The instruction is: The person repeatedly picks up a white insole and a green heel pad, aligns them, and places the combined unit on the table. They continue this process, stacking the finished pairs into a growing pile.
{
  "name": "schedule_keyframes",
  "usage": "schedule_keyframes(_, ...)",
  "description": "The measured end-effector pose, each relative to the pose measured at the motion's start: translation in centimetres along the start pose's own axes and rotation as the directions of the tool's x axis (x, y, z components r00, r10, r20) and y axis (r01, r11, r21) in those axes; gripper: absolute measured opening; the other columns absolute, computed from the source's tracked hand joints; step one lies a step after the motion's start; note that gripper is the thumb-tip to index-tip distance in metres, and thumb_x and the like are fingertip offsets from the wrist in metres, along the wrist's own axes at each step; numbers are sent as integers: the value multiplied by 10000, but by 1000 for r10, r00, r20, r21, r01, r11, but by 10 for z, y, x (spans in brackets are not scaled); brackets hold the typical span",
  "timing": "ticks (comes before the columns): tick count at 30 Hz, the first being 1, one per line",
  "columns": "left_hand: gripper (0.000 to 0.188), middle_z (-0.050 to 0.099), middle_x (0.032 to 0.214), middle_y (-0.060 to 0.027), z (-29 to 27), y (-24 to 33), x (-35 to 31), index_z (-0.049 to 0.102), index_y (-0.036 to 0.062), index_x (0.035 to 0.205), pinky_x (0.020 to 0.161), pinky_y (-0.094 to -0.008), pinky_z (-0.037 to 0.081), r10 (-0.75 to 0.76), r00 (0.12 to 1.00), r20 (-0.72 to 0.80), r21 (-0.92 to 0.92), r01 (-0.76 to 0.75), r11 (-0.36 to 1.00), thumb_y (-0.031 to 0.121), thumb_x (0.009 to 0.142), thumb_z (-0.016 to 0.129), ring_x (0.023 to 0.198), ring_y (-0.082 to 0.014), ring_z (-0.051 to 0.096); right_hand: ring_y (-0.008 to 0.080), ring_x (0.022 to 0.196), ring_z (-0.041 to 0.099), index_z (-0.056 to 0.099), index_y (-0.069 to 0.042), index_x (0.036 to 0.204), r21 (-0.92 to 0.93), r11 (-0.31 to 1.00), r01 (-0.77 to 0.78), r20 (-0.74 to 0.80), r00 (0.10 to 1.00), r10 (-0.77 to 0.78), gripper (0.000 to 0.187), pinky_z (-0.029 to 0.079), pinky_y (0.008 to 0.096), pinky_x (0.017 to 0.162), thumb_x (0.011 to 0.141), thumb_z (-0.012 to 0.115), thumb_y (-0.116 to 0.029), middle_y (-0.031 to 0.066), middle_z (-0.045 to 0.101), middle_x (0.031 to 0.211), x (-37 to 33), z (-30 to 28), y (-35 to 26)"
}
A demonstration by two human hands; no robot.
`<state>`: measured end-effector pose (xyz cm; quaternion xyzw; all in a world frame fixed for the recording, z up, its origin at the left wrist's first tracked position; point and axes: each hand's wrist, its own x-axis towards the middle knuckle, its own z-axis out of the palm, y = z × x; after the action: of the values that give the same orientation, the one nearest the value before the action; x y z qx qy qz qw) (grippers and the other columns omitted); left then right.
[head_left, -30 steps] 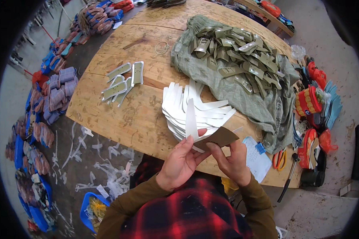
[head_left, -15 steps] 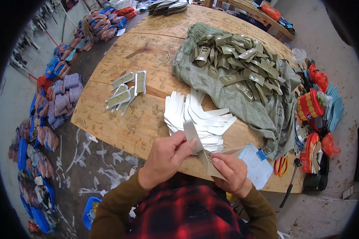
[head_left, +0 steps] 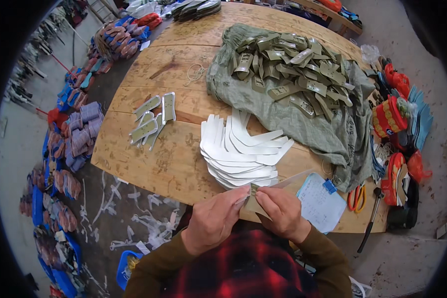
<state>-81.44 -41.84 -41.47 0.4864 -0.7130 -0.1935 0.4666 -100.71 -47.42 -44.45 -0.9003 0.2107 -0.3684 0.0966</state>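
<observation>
Close to my body at the table's near edge, both hands work on one olive shank piece. My left hand is closed, its thumb and fingers pinching a white strip against the piece's edge. My right hand grips the piece's other side. A pale end of the white strip sticks out beyond the right fingers. Just past my hands lies a fanned stack of curved white strips. To the left, several olive pieces with white edging lie loosely together.
A heap of olive shank pieces rests on a green woven sack. Right of my hands are a written sheet with a blue clip, scissors and a hammer. Bundled insoles line the floor at left.
My left hand has come down and inward, bringing the raised white strip end onto the olive piece. Both hands are now closer together, and the view has shifted slightly.
</observation>
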Motion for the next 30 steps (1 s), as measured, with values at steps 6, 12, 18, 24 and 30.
schedule_keyframes(6, 240, 686, 1074, -174, 4, -4, 1, 582, -57, 1160, 736, -328, 548, 17, 999, 36, 31, -18, 999, -20, 941, 491, 874, -299, 698, 300, 776, 645, 546, 14, 1125, -46, 996, -71, 9, 997, 71, 490, 527, 370, 628, 668, 722, -15, 161, 630, 978, -5, 7, 2)
schedule_keyframes(12, 237, 685, 1050, -179, 9, -7, -1, 582, -65, 1149, 722, -336, 550, 24, 998, -62, 64, -20, 998, -29, 929, 499, 852, -305, 692, 269, 677, 603, 541, 11, 1096, 17, 990, -143, -32, 989, 143, 377, 489, 361, 583, 739, 656, -17, 136, 601, 896, 7, 11, -7)
schedule_keyframes(18, 254, 663, 1094, -148, 12, -8, 1, 581, -87, 1171, 768, -330, 529, -123, 992, -40, -166, 115, 980, -8, 939, 518, 922, -249, 666, 302, 669, 603, 543, 7, 1127, 117, 956, -268, 21, 963, 268, 363, 484, 371, 580, 786, 659, -38, 143, 603, 863, 12, 11, -7)
schedule_keyframes(24, 229, 607, 986, -50, 8, -18, 12, 628, -65, 1112, 839, -260, 455, -454, 817, 356, -890, 445, 102, 103, 968, 568, 942, -134, 585, 307, 658, 617, 532, 31, 1187, 521, 625, -582, 343, 813, 472, 370, 471, 363, 568, 878, 656, -129, 169, 618, 821, 34, -17, -18)
schedule_keyframes(30, 133, 513, 767, -5, 11, -20, 11, 663, -16, 945, 629, -248, 406, -310, 951, -17, -511, 258, 820, 112, 936, 631, 694, -91, 492, 335, 680, 623, 540, 34, 1167, 505, 601, -620, 346, 783, 517, 363, 476, 390, 594, 879, 665, -148, 194, 621, 825, 23, -8, -21)
